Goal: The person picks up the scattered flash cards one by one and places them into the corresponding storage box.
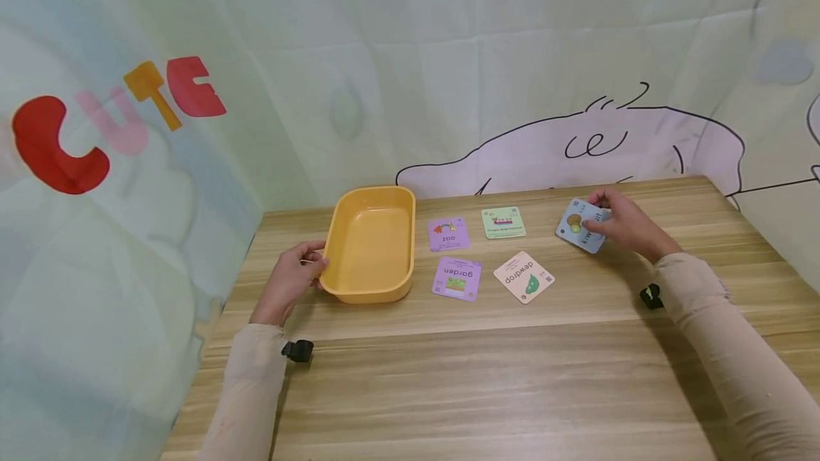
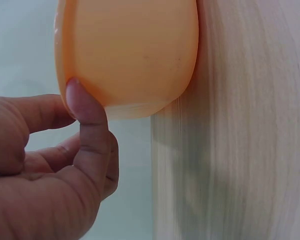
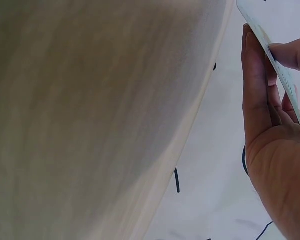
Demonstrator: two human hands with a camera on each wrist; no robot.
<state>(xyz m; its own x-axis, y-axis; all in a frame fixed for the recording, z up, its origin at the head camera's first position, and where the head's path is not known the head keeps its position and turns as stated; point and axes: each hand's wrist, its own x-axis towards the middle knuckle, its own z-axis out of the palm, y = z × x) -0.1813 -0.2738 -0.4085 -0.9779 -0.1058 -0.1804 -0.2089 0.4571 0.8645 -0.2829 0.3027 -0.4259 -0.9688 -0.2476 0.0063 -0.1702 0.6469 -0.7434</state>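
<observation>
My left hand (image 1: 295, 277) pinches the rim of a yellow plastic tray (image 1: 368, 297) at its near left corner; the left wrist view shows thumb and fingers on either side of that rim (image 2: 61, 55). In my right hand (image 1: 631, 226) is a blue kiwifruit card (image 1: 572, 221), gripped between thumb and fingers and raised off the table, as the right wrist view shows the card (image 3: 262, 37) edge-on. Between the hands lie a purple zoo card (image 1: 448, 235), a green dragon boat card (image 1: 503, 223), a purple garden card (image 1: 456, 279) and a peach dewdrop card (image 1: 524, 277).
The wooden table (image 1: 448, 390) ends at the back against a hanging printed cloth (image 1: 410, 77). On the left the cloth carries the letters CUTE. A black wrist mount (image 1: 298, 351) sits at the left sleeve, and another black mount (image 1: 651, 296) at the right.
</observation>
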